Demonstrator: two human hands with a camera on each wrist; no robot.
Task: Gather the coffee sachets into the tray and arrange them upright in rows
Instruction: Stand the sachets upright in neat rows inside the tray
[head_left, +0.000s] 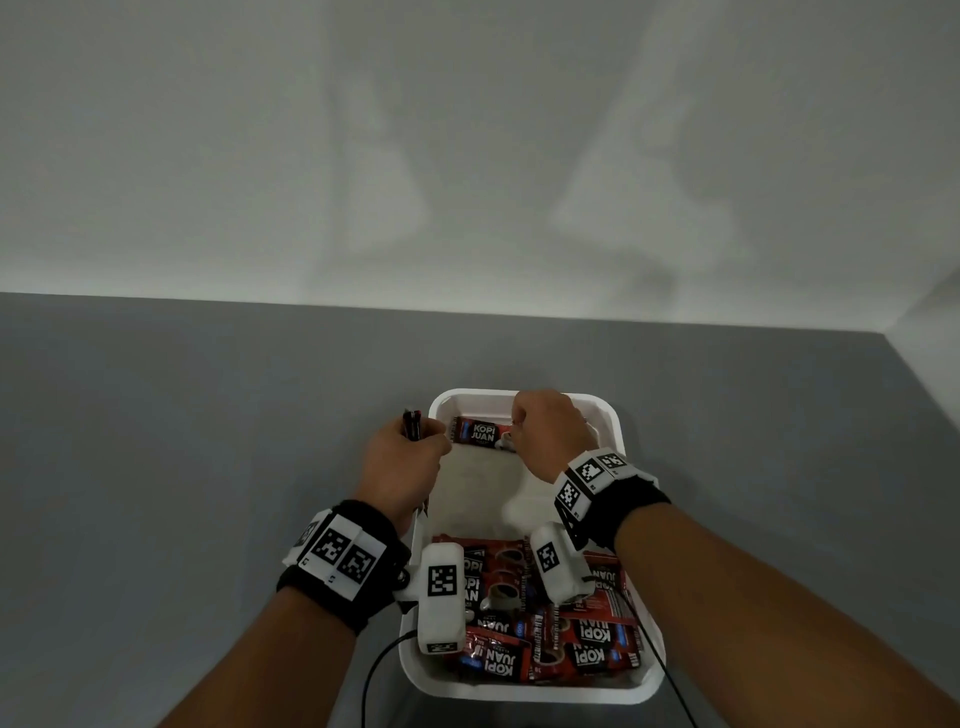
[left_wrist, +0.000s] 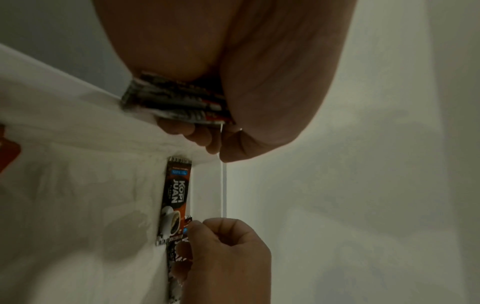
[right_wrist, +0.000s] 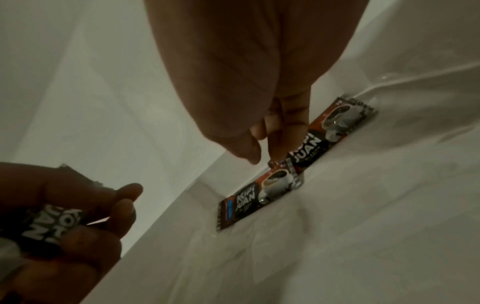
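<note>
Pinching a sachet (right_wrist: 335, 131) with right fingers (right_wrist: 291, 115), left hand (head_left: 402, 462) gripping a stack (left_wrist: 176, 100)

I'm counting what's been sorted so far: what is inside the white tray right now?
Inside the white tray: two sachets stood on edge along the far wall, the right hand at them, and a loose pile of sachets at the near end. The wrist cameras hide part of the pile.

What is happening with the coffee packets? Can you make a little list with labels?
tray: white, on a grey table
far row: two sachets standing along the far wall
right hand: fingers curled at the second sachet
left hand: holds a bunch of sachets in its grip, at the tray's left rim
near end: loose pile of sachets lying flat
</note>
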